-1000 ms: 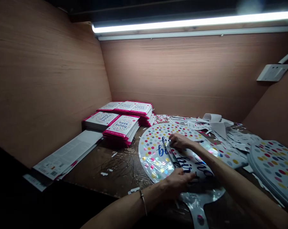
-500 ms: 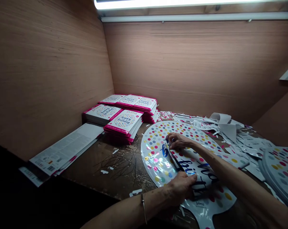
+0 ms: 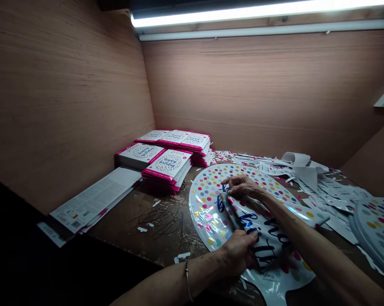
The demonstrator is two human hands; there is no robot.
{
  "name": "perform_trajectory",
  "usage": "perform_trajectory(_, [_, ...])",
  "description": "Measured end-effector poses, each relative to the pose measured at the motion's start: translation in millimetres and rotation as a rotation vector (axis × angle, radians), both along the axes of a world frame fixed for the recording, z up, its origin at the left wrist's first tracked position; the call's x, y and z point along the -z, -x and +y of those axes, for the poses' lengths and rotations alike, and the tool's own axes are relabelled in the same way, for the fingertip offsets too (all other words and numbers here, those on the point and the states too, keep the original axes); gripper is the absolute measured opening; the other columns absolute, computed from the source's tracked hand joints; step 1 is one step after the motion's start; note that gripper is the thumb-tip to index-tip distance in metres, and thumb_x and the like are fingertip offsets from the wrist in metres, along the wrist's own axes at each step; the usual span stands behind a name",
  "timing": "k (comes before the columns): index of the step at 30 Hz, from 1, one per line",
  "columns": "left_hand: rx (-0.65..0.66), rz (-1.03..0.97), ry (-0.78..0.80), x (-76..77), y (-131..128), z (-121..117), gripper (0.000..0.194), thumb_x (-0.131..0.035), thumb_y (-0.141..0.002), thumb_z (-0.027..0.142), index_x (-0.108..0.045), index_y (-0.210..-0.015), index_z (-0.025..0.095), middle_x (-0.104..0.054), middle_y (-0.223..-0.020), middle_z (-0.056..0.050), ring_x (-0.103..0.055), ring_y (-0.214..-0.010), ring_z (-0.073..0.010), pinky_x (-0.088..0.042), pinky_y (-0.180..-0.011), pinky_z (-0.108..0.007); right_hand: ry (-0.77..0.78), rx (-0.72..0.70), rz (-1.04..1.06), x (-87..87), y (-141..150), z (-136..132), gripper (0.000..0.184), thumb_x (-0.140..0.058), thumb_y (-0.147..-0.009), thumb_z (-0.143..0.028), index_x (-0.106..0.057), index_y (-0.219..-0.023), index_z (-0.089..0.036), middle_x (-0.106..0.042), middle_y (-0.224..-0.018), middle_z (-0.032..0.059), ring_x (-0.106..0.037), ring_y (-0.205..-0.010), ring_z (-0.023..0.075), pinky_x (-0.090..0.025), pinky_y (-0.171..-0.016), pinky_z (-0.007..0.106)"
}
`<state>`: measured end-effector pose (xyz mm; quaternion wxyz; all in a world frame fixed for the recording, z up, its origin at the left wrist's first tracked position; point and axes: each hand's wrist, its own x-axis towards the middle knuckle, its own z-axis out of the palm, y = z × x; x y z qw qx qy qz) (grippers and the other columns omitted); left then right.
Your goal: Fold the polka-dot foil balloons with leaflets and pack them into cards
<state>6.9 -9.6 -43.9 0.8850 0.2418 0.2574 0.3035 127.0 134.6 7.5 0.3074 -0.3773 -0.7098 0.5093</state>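
One bare left hand point(image 3: 238, 253) and one bare right hand point(image 3: 243, 188) are holding one round silver foil balloon with coloured dots point(image 3: 207, 208). One pile of round dotted foil balloons point(image 3: 376, 229) is lying nearby, five stacks of white packets with pink edges point(image 3: 168, 165) are sitting together, one stack of white printed sheets point(image 3: 96, 199) is lying beside them, and one thin metal bangle point(image 3: 187, 280) is circling the left wrist.

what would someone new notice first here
A round silver foil balloon printed with multicoloured polka dots and blue lettering fills the middle of the dark worktop, folded over under the left hand and right hand. Behind it to the left sit stacks of white, pink-edged happy birthday packets. A bright white fluorescent tube glows above the wood-panelled back wall.
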Motion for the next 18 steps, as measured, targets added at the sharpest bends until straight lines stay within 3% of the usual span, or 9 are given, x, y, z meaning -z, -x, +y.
perform_trajectory(4, [0.001, 0.041, 0.056, -2.1, -1, 1, 0.023, -0.065, -0.072, 0.026, -0.058, -0.085, 0.009, -0.064, -0.07, -0.008, -0.061, -0.058, -0.0182, -0.045, -0.059, -0.03, -0.041, -0.056, -0.057, -2.5, 12, -3, 0.026, -0.07, -0.061, -0.039, -0.056, -0.063, -0.017, -0.057, -0.115, 0.0058, -0.056, -0.095, 0.0219, -0.043, -0.075, 0.031])
perform_trajectory(8, [0.013, 0.048, 0.057, -2.3, 0, 2, 0.013, -0.058, -0.075, 0.019, -0.057, -0.085, 0.01, -0.063, -0.066, -0.006, -0.059, -0.053, -0.0161, -0.045, -0.061, -0.031, -0.094, -0.122, -0.237, 18.7, 32, 4, 0.027, -0.076, -0.049, -0.034, -0.058, -0.059, -0.017, -0.062, -0.088, 0.003, -0.055, -0.086, 0.022, -0.041, -0.073, 0.031])
perform_trajectory(12, [0.05, 0.057, 0.067, -2.8, 3, 2, 0.013, -0.049, -0.08, 0.017, -0.058, -0.085, 0.009, -0.062, -0.062, -0.006, -0.059, -0.052, -0.0161, -0.045, -0.062, -0.031, -0.169, -0.099, -0.422, 34.9, 34, 11, 0.026, -0.076, -0.05, -0.029, -0.063, -0.069, -0.018, -0.06, -0.076, -0.0001, -0.053, -0.078, 0.0199, -0.038, -0.071, 0.03])
perform_trajectory(14, [0.051, 0.06, 0.075, -4.7, 4, 1, 0.013, -0.048, -0.08, 0.015, -0.059, -0.082, 0.009, -0.063, -0.065, -0.007, -0.061, -0.056, -0.0169, -0.046, -0.066, -0.034, -0.182, -0.118, -0.491, 34.4, 33, 12, 0.025, -0.075, -0.053, -0.028, -0.064, -0.073, -0.019, -0.06, -0.073, -0.0012, -0.053, -0.074, 0.0182, -0.037, -0.067, 0.028])
perform_trajectory(18, [0.034, 0.045, 0.075, -7.6, 2, -4, 0.012, -0.053, -0.078, 0.017, -0.061, -0.081, 0.008, -0.064, -0.069, -0.009, -0.062, -0.062, -0.0176, -0.046, -0.074, -0.038, -0.209, -0.156, -0.581, 24.9, 37, 9, 0.018, -0.075, -0.053, -0.027, -0.061, -0.059, -0.018, -0.059, -0.068, -0.001, -0.053, -0.071, 0.0171, -0.037, -0.064, 0.026])
